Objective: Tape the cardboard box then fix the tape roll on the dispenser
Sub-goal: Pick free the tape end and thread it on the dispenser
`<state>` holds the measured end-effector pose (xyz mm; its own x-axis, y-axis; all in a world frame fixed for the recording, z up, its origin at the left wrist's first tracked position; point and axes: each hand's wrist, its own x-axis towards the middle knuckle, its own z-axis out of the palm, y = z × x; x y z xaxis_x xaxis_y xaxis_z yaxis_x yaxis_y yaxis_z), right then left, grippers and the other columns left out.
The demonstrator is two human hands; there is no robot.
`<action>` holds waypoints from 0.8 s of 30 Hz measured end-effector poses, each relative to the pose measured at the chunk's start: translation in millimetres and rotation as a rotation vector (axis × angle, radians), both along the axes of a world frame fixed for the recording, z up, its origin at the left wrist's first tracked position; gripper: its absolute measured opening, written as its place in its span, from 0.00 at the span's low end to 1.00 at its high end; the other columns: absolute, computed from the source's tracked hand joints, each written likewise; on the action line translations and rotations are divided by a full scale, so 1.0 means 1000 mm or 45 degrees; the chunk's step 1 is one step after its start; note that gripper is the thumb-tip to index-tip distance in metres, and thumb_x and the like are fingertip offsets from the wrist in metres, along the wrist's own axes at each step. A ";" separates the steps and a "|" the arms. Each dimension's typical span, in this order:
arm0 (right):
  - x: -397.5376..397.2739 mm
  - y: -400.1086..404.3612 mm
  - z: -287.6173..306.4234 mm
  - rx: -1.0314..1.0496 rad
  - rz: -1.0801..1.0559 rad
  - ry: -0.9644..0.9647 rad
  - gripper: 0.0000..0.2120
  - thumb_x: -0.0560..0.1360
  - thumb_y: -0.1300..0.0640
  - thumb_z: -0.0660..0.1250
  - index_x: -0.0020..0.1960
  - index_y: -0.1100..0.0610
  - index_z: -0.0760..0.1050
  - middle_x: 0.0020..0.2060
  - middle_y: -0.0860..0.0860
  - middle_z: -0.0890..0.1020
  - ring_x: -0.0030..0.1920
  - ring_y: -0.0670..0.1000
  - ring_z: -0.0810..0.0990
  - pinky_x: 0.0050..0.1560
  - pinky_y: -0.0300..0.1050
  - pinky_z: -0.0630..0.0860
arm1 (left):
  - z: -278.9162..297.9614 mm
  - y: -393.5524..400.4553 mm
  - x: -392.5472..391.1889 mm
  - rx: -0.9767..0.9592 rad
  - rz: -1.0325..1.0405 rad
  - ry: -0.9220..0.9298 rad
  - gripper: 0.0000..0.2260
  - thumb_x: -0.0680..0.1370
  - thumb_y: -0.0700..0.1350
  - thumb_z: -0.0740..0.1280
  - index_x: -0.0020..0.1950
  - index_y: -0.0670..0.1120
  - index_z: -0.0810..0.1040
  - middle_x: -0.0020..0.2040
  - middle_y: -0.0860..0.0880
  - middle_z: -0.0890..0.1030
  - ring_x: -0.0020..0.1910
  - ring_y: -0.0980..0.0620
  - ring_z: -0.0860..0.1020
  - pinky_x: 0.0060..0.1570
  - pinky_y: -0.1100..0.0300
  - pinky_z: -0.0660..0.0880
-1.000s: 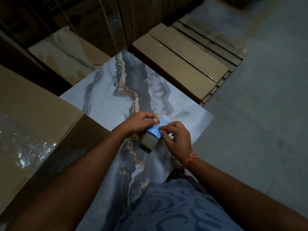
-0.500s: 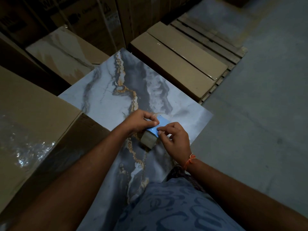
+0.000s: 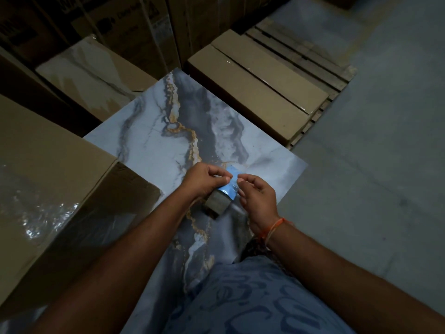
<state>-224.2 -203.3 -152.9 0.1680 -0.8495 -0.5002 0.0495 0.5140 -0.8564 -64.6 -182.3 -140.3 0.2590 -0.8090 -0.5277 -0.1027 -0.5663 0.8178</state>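
Note:
A small tape dispenser [image 3: 228, 186] with a blue plate sits between my hands, just above a marble-patterned tile. A grey-brown tape roll [image 3: 216, 204], seen edge-on, is under the plate. My left hand [image 3: 203, 180] pinches the plate's left side from above. The thumb and forefinger of my right hand [image 3: 257, 197] are closed at the plate's right edge. To my left lies a big cardboard box [image 3: 48, 169] with shiny clear tape across its top.
The marble tile [image 3: 154, 145] lies flat in front of my knees. Two long cardboard boxes [image 3: 255, 95] rest on a wooden pallet [image 3: 337, 68] beyond it. More cartons stand along the back wall. Bare concrete floor [image 3: 373, 165] spreads to the right.
My right fingers have shifted to the plate's right edge, baring more of the blue. Both hands stay at the same spot over the tile.

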 end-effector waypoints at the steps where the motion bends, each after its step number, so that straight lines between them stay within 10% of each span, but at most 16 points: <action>1: 0.001 0.000 0.001 0.003 -0.004 0.001 0.04 0.73 0.60 0.72 0.47 0.56 0.84 0.46 0.61 0.86 0.49 0.60 0.85 0.52 0.52 0.81 | 0.000 0.001 0.000 -0.005 0.008 -0.010 0.07 0.77 0.38 0.75 0.54 0.43 0.88 0.49 0.40 0.88 0.53 0.42 0.87 0.55 0.49 0.84; 8: 0.001 0.003 0.010 0.010 -0.067 0.034 0.05 0.73 0.63 0.72 0.48 0.56 0.84 0.47 0.61 0.85 0.45 0.55 0.84 0.47 0.46 0.79 | 0.011 0.004 -0.004 -0.015 0.072 0.059 0.07 0.77 0.38 0.74 0.53 0.45 0.87 0.46 0.44 0.87 0.43 0.50 0.85 0.38 0.62 0.80; 13: 0.005 0.002 0.027 0.058 -0.047 -0.109 0.06 0.75 0.66 0.69 0.51 0.61 0.83 0.42 0.56 0.86 0.41 0.51 0.84 0.38 0.40 0.79 | 0.030 0.001 -0.004 -0.146 0.129 0.127 0.08 0.77 0.35 0.74 0.55 0.41 0.86 0.49 0.39 0.87 0.46 0.47 0.86 0.46 0.60 0.84; 24: 0.007 -0.006 0.034 0.002 -0.024 -0.143 0.08 0.75 0.67 0.70 0.53 0.63 0.82 0.44 0.57 0.87 0.49 0.57 0.85 0.57 0.55 0.81 | 0.040 -0.001 -0.001 -0.184 0.137 0.074 0.08 0.77 0.37 0.75 0.55 0.44 0.86 0.51 0.39 0.88 0.51 0.44 0.87 0.52 0.51 0.85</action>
